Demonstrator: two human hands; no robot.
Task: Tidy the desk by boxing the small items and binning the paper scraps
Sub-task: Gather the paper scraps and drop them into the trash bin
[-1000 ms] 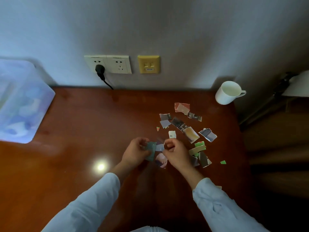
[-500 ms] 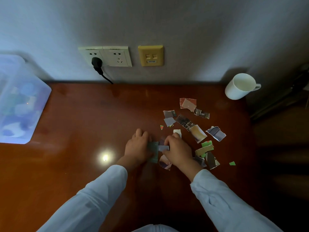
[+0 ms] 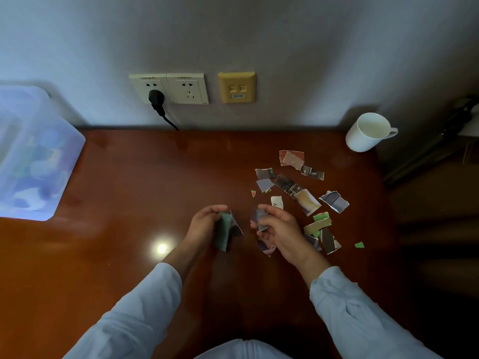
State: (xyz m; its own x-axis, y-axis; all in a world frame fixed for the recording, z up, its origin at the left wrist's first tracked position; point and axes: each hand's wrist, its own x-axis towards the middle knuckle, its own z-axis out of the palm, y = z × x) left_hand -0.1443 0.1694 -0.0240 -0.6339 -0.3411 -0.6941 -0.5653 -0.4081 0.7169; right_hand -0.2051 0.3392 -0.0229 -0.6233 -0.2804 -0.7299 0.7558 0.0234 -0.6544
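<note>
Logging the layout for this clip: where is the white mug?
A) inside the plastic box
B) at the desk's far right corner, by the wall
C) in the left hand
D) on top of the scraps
B: the mug stands on the desk at its far right corner by the wall, apart from the scraps.

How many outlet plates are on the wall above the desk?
3: left white plate holding a black plug, middle white plate, yellow plate rightmost. None seems hidden.
</note>
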